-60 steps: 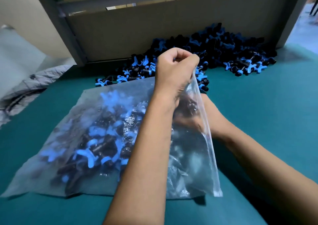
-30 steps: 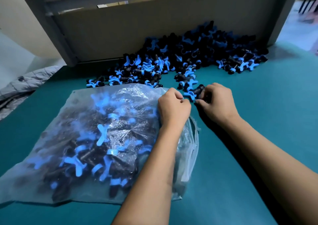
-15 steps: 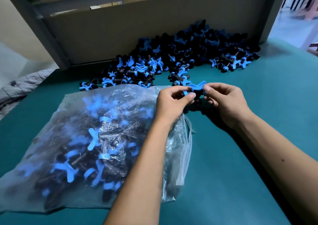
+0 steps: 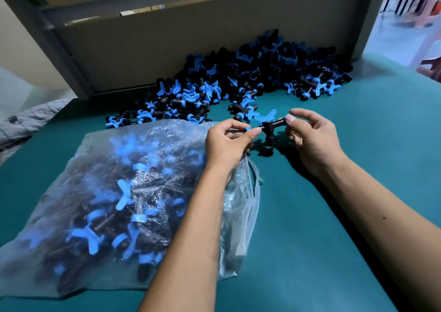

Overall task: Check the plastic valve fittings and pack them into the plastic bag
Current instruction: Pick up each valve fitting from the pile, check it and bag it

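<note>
A black valve fitting [image 4: 269, 127] with a blue butterfly handle is held just above the table between both hands. My left hand [image 4: 226, 142] pinches its left end and my right hand [image 4: 310, 137] pinches its right end. A clear plastic bag [image 4: 114, 197] lies at the left, filled with many black and blue fittings; its open mouth faces right, under my left wrist. A large heap of loose fittings [image 4: 238, 82] lies behind the hands, against the cardboard panel.
The green table top [image 4: 334, 240] stretches to the right and front. A grey-framed cardboard panel [image 4: 179, 39] stands upright at the back. A grey quilted cloth [image 4: 21, 123] lies off the table's left edge. The floor and a pink stool [image 4: 427, 4] show at far right.
Two seconds ago my left hand held the bag's mouth up with my right hand inside. The bag then dropped flat, and both hands picked a fitting from the heap and lifted it.
</note>
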Demonstrator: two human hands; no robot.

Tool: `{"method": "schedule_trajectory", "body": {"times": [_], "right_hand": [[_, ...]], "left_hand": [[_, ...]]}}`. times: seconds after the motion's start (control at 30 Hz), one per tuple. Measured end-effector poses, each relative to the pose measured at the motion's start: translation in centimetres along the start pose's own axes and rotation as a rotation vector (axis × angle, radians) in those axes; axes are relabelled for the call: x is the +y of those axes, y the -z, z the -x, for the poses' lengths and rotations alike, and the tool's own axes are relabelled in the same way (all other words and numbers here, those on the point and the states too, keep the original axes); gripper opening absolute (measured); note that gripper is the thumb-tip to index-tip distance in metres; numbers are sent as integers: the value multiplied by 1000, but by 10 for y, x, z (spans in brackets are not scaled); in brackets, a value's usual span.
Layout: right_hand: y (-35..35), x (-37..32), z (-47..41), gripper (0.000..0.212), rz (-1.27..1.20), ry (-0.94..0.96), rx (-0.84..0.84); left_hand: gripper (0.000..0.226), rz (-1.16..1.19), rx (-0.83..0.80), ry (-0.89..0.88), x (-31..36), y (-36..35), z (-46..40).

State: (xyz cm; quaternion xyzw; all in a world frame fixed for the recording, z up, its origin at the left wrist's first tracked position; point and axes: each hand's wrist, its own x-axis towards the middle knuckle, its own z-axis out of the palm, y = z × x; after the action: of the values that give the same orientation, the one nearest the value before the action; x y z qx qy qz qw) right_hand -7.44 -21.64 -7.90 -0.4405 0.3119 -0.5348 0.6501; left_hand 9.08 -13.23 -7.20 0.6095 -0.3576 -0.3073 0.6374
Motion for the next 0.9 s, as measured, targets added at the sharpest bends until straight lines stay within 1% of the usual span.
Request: {"method": "schedule_trajectory", "body": {"times": [0.03,0.1,0.17,0.23,0.37,0.4,0.47,0.5,0.57,0.63,0.67,0.73,0.8,0.83,0.87,0.9], "right_hand": [[0,1,1,22,60,23,-49],[-4,2,6,22,255,79,-192],[-6,2,8,22,370,113,-266],[-6,1,8,23,321,104,-229],[-3,2,2,27,127,86,41],[-2,3,1,29,151,115,81],[-3,8,1,30,333,213,87],[-4,10,2,31,437,248,44],[-8,12,6,35,576,265,-102],[-10,13,6,38,672,312,-221],[-10,13,6,36,698,349,-230],[-9,13,5,22,642,351,-194],[-10,10,7,5,382,188,-155],[-11,6,7,8,231,86,-134],[-11,2,7,14,107,-6,-113],[-9,-2,5,20,9,-84,-85]], "left_hand": [[19,2,-8,-7,-1,-1,0],[20,-12,-44,-37,-3,-4,2],[23,-33,-69,-47,-3,-5,4],[21,-40,-70,-32,-2,-4,3],[18,67,-24,56,3,-2,2],[19,83,-12,72,4,-3,3],[22,124,46,95,6,-6,5],[23,148,90,107,6,-8,6],[23,185,161,119,8,-11,6],[25,200,175,122,10,-14,7],[26,202,159,125,12,-16,8],[33,167,110,112,15,-18,9],[48,26,103,53,19,-19,9],[53,-109,127,11,20,-17,9],[50,-293,157,-39,20,-14,8],[41,-517,171,-85,21,-11,7]]}}
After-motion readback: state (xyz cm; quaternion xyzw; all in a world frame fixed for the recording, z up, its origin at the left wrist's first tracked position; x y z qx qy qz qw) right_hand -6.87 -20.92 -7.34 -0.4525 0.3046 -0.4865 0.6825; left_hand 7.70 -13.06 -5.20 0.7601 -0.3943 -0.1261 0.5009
